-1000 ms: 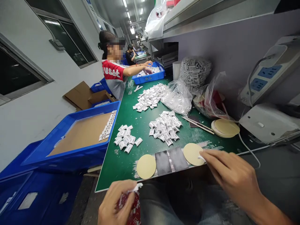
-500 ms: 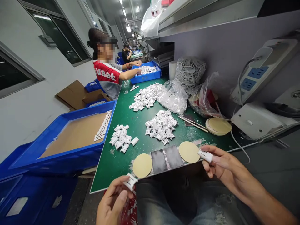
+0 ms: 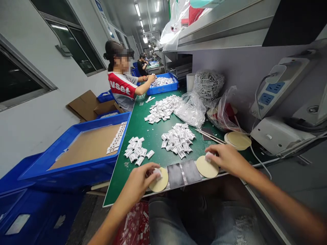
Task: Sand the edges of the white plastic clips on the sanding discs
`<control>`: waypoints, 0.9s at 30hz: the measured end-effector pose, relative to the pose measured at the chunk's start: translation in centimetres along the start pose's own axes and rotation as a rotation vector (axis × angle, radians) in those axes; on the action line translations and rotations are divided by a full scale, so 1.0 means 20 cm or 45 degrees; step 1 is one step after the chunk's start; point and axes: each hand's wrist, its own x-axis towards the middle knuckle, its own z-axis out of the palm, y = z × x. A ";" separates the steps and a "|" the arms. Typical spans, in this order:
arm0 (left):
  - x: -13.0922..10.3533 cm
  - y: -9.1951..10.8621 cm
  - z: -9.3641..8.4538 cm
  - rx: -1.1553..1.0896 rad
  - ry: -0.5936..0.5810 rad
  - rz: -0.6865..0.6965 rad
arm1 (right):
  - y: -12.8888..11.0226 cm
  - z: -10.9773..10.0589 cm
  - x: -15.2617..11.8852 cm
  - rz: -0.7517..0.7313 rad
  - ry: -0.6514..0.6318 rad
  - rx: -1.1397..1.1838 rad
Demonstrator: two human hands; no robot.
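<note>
My left hand (image 3: 143, 178) is closed on a small white plastic part (image 3: 158, 173), held over the left round cream-coloured disc (image 3: 161, 184). My right hand (image 3: 226, 158) grips another white plastic part (image 3: 209, 156) at the upper edge of the right cream disc (image 3: 207, 169). Fingers and blur partly cover both parts; whether they touch the discs I cannot tell. Between the discs lie two dark grey abrasive-looking squares (image 3: 175, 175) along the table's front edge. Beyond them sit a pile of white parts (image 3: 178, 139) and a smaller group (image 3: 137, 149) to its left.
A blue tray (image 3: 84, 136) with white pieces stands left of the green table (image 3: 153, 131). Farther back are a larger white heap (image 3: 163, 108), plastic bags (image 3: 191, 110) and a co-worker (image 3: 122, 80) at a blue bin (image 3: 163, 89). Spare discs (image 3: 238, 140) and a power strip (image 3: 278, 83) are right.
Both hands have moved from the table's front edge up over the discs, carrying their white parts. The parts have turned and are now mostly covered by fingers. The view has shifted slightly.
</note>
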 end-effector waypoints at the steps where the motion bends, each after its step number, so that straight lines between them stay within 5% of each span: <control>1: 0.04 0.01 -0.02 0.103 0.068 0.038 | 0.00 -0.01 0.03 -0.004 0.050 -0.051; 11: 0.09 0.05 -0.07 0.253 -0.024 0.130 | -0.02 -0.03 0.10 -0.181 -0.033 -0.200; 14: 0.10 0.08 -0.06 0.278 0.114 0.116 | -0.03 -0.02 0.10 -0.160 0.043 -0.218; 20: 0.20 0.17 0.14 0.009 -0.199 0.215 | -0.17 0.12 0.13 -0.241 -0.097 -0.160; 23: 0.26 0.18 0.22 0.092 -0.089 0.222 | -0.19 0.16 0.16 -0.198 -0.059 -0.179; 27: 0.22 0.16 0.17 0.207 0.259 0.209 | -0.17 0.10 0.15 -0.131 -0.024 -0.207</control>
